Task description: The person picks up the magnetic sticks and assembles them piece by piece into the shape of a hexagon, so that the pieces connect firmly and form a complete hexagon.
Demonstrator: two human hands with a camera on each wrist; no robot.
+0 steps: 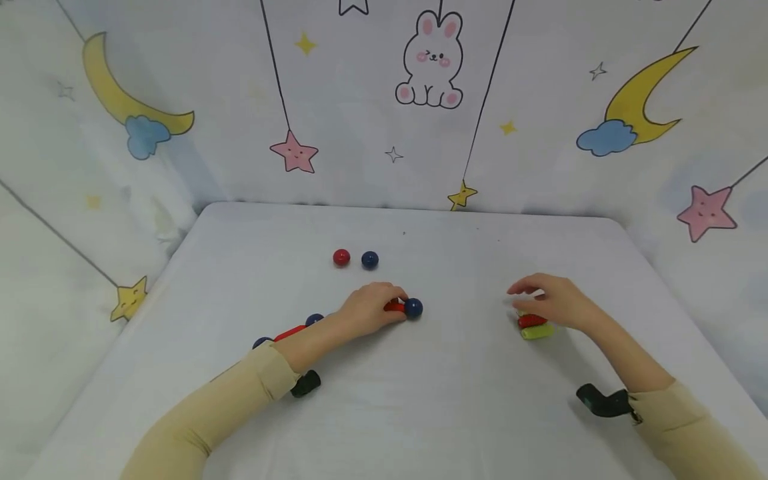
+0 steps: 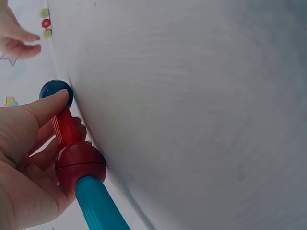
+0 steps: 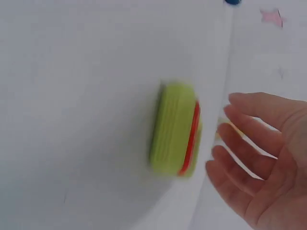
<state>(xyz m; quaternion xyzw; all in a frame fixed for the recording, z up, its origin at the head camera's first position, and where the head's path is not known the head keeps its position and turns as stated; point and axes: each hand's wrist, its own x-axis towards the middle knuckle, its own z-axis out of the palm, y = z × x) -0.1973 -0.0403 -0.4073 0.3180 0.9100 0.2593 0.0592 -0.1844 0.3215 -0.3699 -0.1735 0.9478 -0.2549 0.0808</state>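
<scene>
My left hand (image 1: 369, 310) pinches the right end of a toy assembly near the table's middle. That end is a dark blue ball (image 1: 413, 308) on a short red rod (image 1: 394, 307). In the left wrist view, a dark red ball (image 2: 79, 160) follows the rod, and a teal rod (image 2: 100, 203) runs on from it. Over on the right, my right hand (image 1: 558, 300) hovers with loosely bent fingers, holding nothing. Close by it lie a red rod (image 1: 531, 321) and a yellow-green rod (image 1: 537, 331), with another yellow-green rod mostly hidden behind.
Farther back sit a loose red ball (image 1: 341, 258) and a loose blue ball (image 1: 369, 260). Behind my left forearm, a long red rod (image 1: 291, 332) lies between two blue balls, partly covered by the arm. A patterned cloth backdrop (image 1: 360, 180) rises behind the white table (image 1: 420, 413).
</scene>
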